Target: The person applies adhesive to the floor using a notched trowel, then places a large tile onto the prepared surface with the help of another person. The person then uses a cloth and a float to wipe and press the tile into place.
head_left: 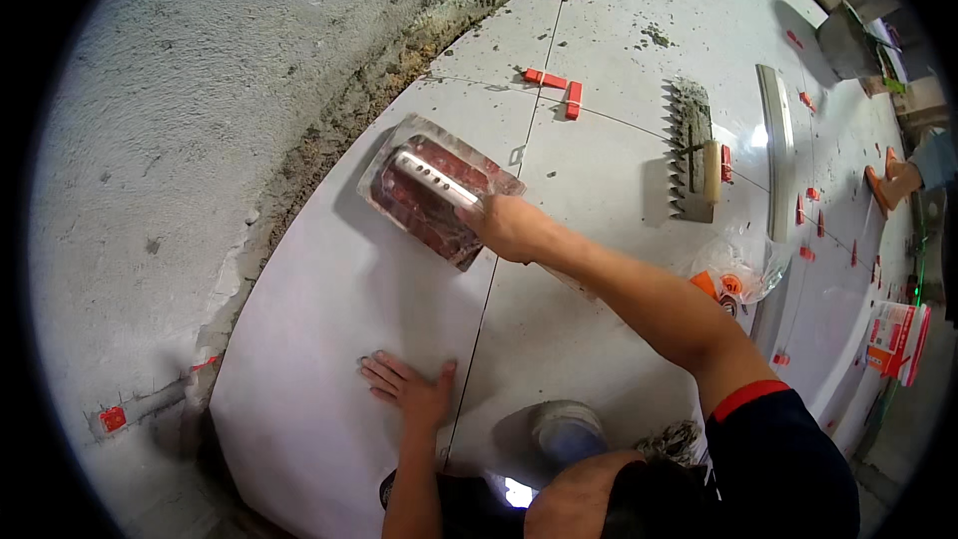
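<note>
My right hand (514, 229) is wrapped round the silver, holed handle of a rectangular float (454, 225) with a reddish-brown, smeared back. The float is over a large pale floor tile (329, 339) near the wall, with a shadow along its left side. Whether its whole face touches the tile, I cannot tell. My left hand (414, 394) lies on the same tile, fingers spread, holding nothing, just left of a tile joint. Several red levelling wedges (545, 78) sit along the joints farther off.
A rough grey wall (190, 90) curves along the left, with mortar crumbs at its foot. To the right lie a notched trowel (696, 155), a long straightedge (776, 155), a clear plastic bag (758, 265) and a red-and-white package (891, 339). Another person's foot (893, 183) stands at the far right.
</note>
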{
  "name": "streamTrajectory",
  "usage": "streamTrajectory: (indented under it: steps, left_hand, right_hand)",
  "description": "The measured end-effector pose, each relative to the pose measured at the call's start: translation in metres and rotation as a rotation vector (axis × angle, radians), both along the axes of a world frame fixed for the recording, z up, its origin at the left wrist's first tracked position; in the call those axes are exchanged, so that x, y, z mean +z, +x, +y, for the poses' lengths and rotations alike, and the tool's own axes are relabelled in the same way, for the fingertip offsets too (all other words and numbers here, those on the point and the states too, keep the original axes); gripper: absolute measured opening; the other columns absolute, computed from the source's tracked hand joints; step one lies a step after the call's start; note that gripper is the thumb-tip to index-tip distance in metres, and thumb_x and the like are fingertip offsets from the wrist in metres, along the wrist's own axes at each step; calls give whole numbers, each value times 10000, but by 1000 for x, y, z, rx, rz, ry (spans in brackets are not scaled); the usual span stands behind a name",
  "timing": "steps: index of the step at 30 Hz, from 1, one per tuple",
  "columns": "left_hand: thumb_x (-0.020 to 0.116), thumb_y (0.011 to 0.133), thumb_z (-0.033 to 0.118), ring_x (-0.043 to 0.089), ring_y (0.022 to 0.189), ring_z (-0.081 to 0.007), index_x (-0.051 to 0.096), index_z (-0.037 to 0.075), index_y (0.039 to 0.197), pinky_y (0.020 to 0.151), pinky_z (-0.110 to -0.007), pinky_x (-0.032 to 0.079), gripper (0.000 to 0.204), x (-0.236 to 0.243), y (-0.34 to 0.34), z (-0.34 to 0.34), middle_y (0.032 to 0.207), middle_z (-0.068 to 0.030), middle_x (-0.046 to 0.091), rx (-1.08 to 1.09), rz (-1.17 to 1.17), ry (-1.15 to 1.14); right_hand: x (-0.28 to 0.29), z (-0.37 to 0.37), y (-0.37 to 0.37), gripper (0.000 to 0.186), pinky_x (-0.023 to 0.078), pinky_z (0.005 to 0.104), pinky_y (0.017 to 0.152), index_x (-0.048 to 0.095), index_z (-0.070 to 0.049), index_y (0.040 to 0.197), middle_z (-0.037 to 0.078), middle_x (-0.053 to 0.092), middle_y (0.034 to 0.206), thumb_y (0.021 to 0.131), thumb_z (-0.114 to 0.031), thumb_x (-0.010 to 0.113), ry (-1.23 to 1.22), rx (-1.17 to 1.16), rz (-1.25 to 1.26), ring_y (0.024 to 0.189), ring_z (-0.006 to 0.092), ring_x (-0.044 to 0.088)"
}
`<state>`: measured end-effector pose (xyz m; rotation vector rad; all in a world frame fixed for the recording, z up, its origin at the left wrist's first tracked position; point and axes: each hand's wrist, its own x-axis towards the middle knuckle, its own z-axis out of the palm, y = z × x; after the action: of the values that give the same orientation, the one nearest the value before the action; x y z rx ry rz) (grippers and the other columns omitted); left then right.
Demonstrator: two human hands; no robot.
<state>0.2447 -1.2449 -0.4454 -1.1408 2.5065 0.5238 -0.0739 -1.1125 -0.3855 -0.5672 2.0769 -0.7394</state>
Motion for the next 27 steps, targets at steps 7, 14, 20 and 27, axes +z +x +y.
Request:
streamTrajectory:
  steps: [7,14,20,27]
  left_hand:
    - [717,709,683,-254,1427,-442,-151,-34,1495,1107,-632,-107,1373,2,9,-7,1542,-307,-223,-1,-35,-1]
    - [723,684,700,-252,1432,-431,-164,-47,1487,1108,-625,-119,1411,2,0,-1,1546,-299,-228,-7,-56,27]
    - [743,633,724,-240,1436,-430,-161,-51,1487,1116,-621,-104,1465,8,-10,4,1549,-300,-217,-20,-67,50]
    - [761,603,728,-234,1432,-448,-128,-96,1477,1102,-646,-99,1494,10,-3,-2,1538,-334,-193,-29,-103,38]
  right_hand:
    - [70,-6,8,588,487,512,743,570,61,949,294,635,805,1030,-470,332,-132,-84,118,823,462,632]
    - [19,-9,4,585,551,429,490,613,74,844,252,633,665,1037,-400,329,-48,-48,56,519,365,642]
    - [7,-13,5,649,520,431,481,561,75,799,192,597,596,1031,-471,298,-114,-144,44,474,332,609]
    - [80,-5,49,512,477,526,680,564,51,936,286,627,733,1030,-423,396,-268,-163,90,732,468,630]
